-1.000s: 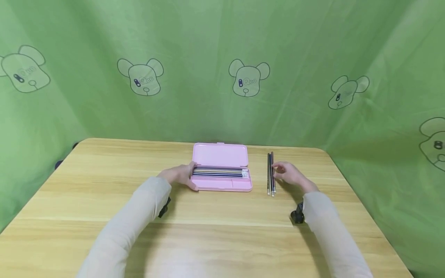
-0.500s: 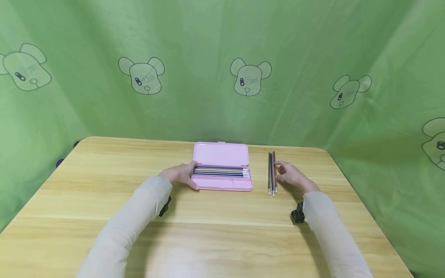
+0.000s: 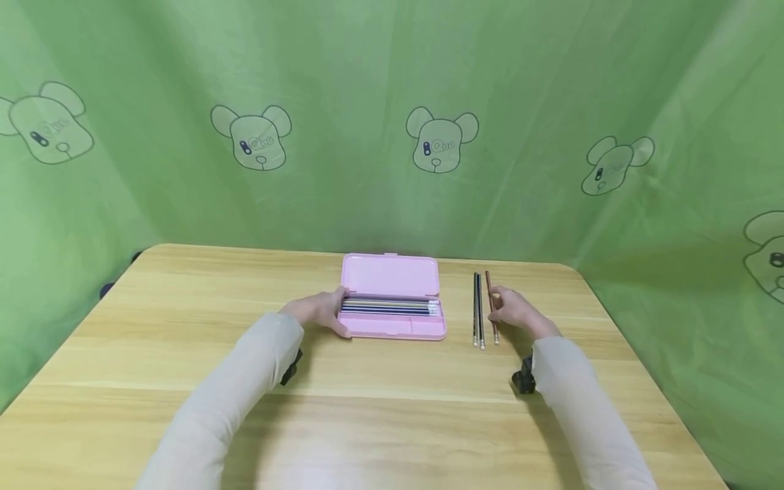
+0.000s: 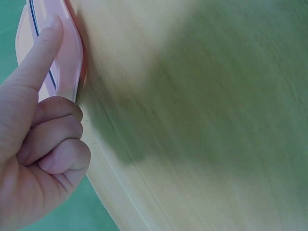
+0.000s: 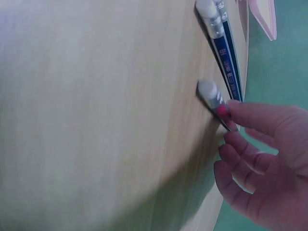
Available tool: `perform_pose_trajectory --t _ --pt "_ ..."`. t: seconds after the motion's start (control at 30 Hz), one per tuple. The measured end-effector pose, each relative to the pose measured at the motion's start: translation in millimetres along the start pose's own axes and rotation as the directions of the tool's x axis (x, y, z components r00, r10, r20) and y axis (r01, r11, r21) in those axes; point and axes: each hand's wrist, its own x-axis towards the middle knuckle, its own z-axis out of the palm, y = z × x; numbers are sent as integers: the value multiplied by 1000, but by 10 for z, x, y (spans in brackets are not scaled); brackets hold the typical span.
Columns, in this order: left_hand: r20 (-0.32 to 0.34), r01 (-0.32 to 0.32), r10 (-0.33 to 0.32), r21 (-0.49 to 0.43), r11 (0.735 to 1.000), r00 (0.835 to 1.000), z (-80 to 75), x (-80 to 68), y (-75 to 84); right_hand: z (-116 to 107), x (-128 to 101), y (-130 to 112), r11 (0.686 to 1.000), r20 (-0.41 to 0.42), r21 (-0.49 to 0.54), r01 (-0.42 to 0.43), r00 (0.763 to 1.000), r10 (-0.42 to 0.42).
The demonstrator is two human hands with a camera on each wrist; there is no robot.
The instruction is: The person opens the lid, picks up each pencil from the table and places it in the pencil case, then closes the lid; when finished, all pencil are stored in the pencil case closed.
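Note:
A pink pencil case (image 3: pixel 375 327) lies with its lid raised at the back, and several striped pencils (image 3: pixel 388 306) fill its rear compartment. My left hand (image 3: pixel 315 309) grips the left end of the case, thumb at the front corner; the left wrist view shows the other fingers (image 4: pixel 53 125) curled. To the right of the case, my right hand (image 3: pixel 516 309) pinches a red pencil (image 3: pixel 488 280) between thumb and fingers, its white eraser (image 5: pixel 208 89) toward me. Just left of it, dark blue pencils (image 3: pixel 478 306) lie side by side on the table.
The wooden table (image 3: pixel 392 422) carries the case and pencils near its far edge. Behind and around it hangs a green curtain (image 3: pixel 343 204) printed with bear heads. A small black camera (image 3: pixel 524 378) is strapped to the right wrist.
The red pencil has come away from the dark blue pencils, shifting right with my right hand's fingers on it. My left hand stays on the case.

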Motion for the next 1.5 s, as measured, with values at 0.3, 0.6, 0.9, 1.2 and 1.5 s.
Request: perform_pose_trajectory --t 0.3,0.6,0.9,1.2,1.5 --pt "3 9 -10 9 1000 1000 -2 3 7 8 -17 33 993 43 -28 -114 992 115" --pt "5 12 -12 5 1000 1000 0 7 -3 18 -14 32 989 49 36 -141 989 140" --pt "4 19 -19 2 1000 1000 5 16 -7 -7 -21 -36 989 -23 70 -130 991 131" --pt "-2 24 -24 10 1000 1000 -2 -1 7 -15 49 -113 996 -116 44 -75 990 80" --pt "-4 15 -15 14 1000 1000 9 12 1 54 88 -317 998 -184 62 13 983 -1"
